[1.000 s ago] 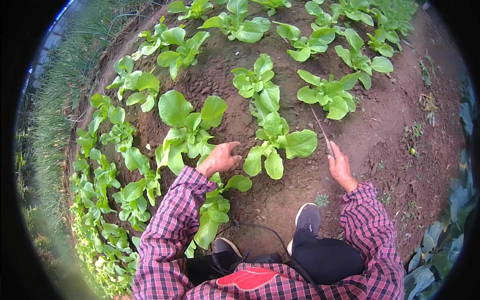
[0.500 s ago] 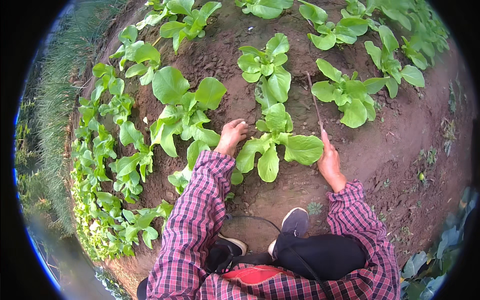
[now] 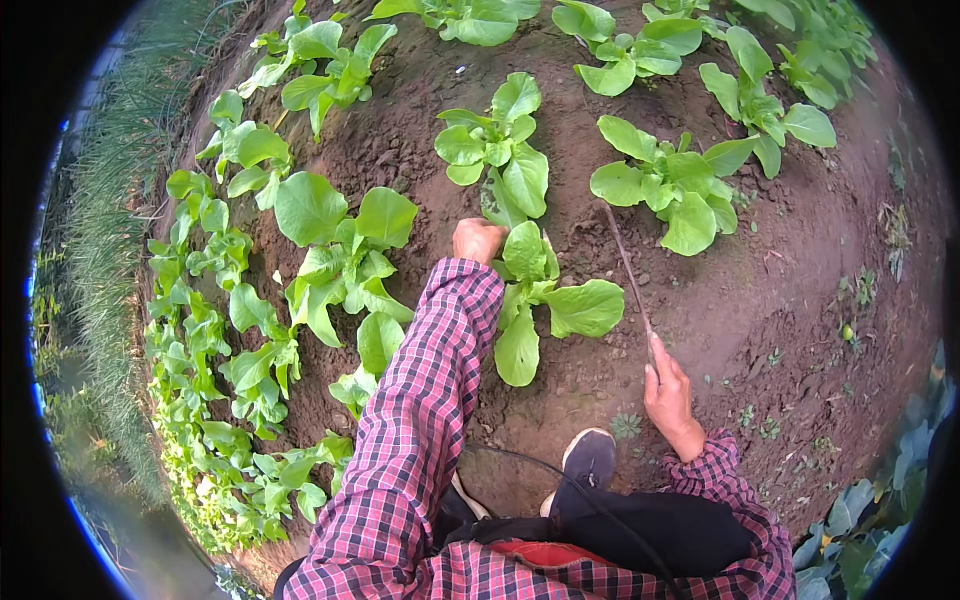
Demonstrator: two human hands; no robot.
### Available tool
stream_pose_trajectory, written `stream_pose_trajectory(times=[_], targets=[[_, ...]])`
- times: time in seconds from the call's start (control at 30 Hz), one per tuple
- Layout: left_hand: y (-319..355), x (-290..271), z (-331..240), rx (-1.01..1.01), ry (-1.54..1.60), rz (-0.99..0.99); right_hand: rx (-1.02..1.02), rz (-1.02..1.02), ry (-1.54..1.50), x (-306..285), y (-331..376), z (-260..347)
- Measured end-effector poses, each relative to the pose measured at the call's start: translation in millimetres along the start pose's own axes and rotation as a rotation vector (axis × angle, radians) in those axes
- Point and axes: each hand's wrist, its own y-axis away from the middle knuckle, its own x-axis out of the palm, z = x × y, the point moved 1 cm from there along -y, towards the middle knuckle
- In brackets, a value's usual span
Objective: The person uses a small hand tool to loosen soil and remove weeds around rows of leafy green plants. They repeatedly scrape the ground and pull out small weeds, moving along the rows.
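Note:
My left hand (image 3: 480, 240) is closed in a fist, low between two green leafy plants, its fingertips hidden. The nearer leafy plant (image 3: 532, 292) spreads broad leaves beside and below it. The farther leafy plant (image 3: 497, 148) has a hole-marked lower leaf (image 3: 500, 200) hanging close to my knuckles. Whether the fingers grip a leaf cannot be made out. Off to the right, my right hand (image 3: 672, 395) grips one end of a thin brown stick (image 3: 627, 258). The stick slants away from me over the soil, its far tip near another leafy plant (image 3: 675, 190).
Brown soil (image 3: 770, 290) carries several similar plants, with a dense row (image 3: 255, 370) on the left. Tall thin grass-like leaves (image 3: 135, 230) border that side. My shoes (image 3: 588, 457) stand at the near edge, a dark cord (image 3: 520, 455) beside them. Bluish leaves (image 3: 850, 505) grow at lower right.
My left hand has moved forward and closed near the farther plant's lower leaf. My right hand and the stick have come back toward me. The view has shifted slightly.

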Motion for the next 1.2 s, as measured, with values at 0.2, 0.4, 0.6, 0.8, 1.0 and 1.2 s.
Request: stream_pose_trajectory(times=[0.2,0.4,0.6,0.8,1.0,1.2], targets=[[-4,11,30,-0.026,0.486,0.046,-0.072,0.028,0.14,30,-86,2],[26,-6,52,-0.036,1.077,0.267,-0.084,0.14,0.121,35,-30,-2],[41,-1,72,0.207,1.496,0.654,-0.363,0.192,0.056,40,-53,-9],[64,-16,56,-0.021,1.391,0.604,-0.341,0.46,0.194,76,-168,49],[58,-20,61,0.099,1.281,0.618,-0.211,0.502,0.32,48,-146,17],[49,-17,66,0.051,1.512,0.737,-0.129,0.299,0.403,-20,-45,-25]])
